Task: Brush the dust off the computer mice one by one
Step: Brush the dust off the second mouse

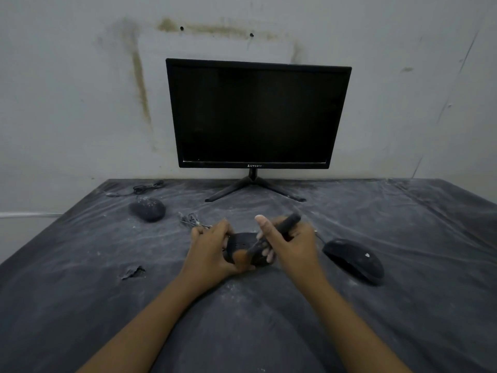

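Gripping middle mouse (242,242), left hand (208,250); right hand (291,242) over it, clutching brush (289,223).

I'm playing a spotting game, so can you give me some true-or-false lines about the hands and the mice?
1. The right hand holds a brush. True.
2. The left hand is empty. False: it grips the held mouse.
3. The monitor is dark. True.
4. Only one mouse lies on the table. False: two lie there, the left mouse and the right mouse.
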